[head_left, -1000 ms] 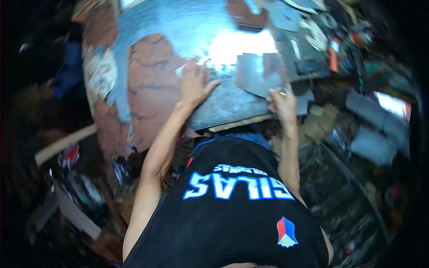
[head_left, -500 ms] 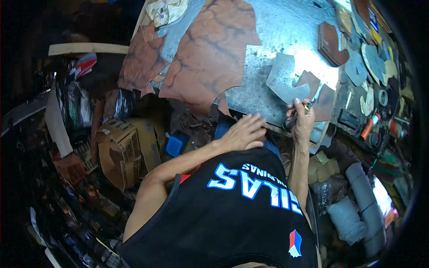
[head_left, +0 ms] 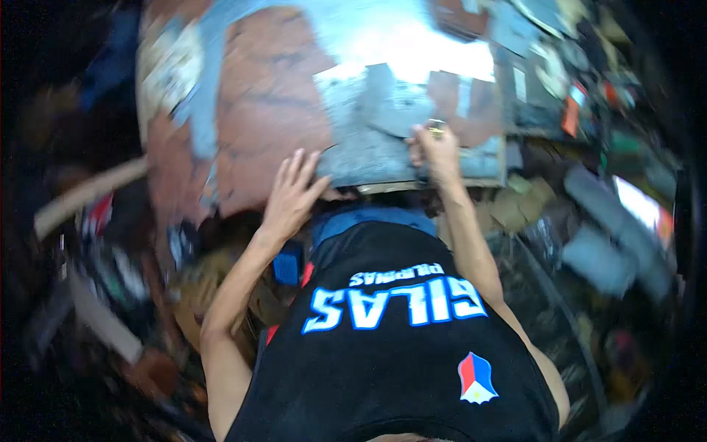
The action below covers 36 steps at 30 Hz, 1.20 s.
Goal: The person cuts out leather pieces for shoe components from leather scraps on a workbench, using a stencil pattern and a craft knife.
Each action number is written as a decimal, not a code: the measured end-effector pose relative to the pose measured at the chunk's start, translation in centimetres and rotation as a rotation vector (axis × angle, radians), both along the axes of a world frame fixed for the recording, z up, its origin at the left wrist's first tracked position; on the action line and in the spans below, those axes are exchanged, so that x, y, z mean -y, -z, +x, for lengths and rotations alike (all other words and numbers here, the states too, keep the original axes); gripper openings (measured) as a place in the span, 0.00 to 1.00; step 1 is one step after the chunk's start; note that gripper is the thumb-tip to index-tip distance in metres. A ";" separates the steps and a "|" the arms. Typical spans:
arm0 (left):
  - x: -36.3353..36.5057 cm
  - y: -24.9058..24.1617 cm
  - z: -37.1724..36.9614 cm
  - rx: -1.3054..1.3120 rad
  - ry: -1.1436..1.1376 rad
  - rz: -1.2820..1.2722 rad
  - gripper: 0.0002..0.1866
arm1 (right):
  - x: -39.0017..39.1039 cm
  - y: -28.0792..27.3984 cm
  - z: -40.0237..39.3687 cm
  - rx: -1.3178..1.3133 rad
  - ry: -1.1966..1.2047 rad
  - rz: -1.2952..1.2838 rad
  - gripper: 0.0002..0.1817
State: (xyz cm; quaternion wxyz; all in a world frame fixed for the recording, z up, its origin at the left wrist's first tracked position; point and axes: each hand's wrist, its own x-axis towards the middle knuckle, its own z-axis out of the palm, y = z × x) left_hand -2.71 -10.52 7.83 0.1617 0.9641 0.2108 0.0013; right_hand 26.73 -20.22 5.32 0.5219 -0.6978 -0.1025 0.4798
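My left hand is open, fingers spread, at the lower right edge of a large brown marbled sheet that looks like leather. Whether its fingertips press on the sheet is blurred. My right hand is closed near the table's front edge, its fingers around something I cannot make out. A small gold-coloured part shows at its knuckles. Just beyond that hand lies a grey flat cut piece. Smaller brown pieces lie to its right.
The grey worktop carries the sheets. A stack of brown pieces sits at its far side. On the right are an orange cylindrical item and several cut pieces. A blue plastic item is below the table, left of my body.
The view has shifted, and the table now appears further left. My left hand has moved from in front of my body out to the brown sheet, fingers spreading. My right hand stays closed.
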 end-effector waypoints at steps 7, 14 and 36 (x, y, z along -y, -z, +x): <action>2.0 -3.9 4.3 0.070 0.237 -0.599 0.27 | 0.1 -0.2 -0.6 0.036 0.053 0.086 0.11; -8.1 -3.4 2.0 0.207 -0.104 0.027 0.27 | -0.2 -0.4 -1.2 0.136 0.065 0.070 0.11; -16.4 0.5 -5.2 0.448 -0.832 -0.592 0.42 | -0.9 0.1 -2.5 0.245 0.127 0.020 0.10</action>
